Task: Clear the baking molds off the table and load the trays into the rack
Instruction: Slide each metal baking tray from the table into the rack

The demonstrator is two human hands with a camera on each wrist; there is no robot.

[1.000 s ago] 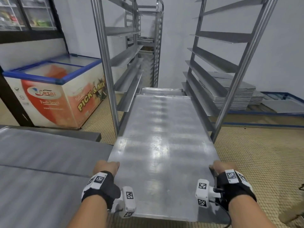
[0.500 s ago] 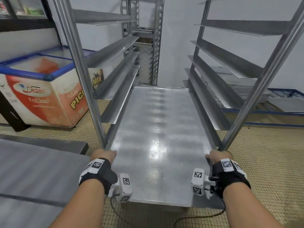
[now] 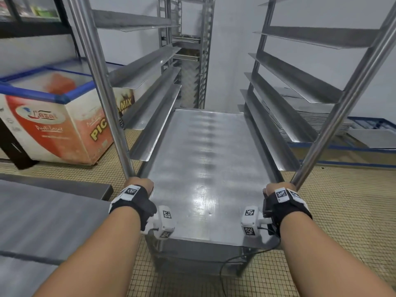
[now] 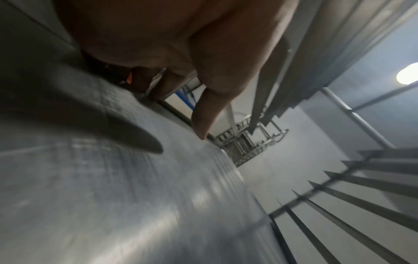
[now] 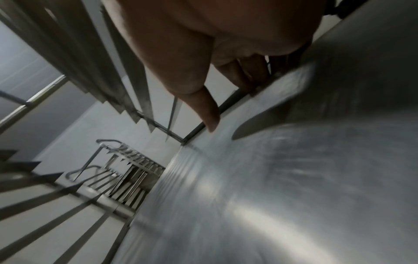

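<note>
Both hands grip tray edges; tray between rack rails.

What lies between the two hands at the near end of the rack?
The tray spans the gap between the left hand and the right hand; each grips one long edge. The head view shows its surface bare.

tray between rack rails; freezer left, table near-left
</note>
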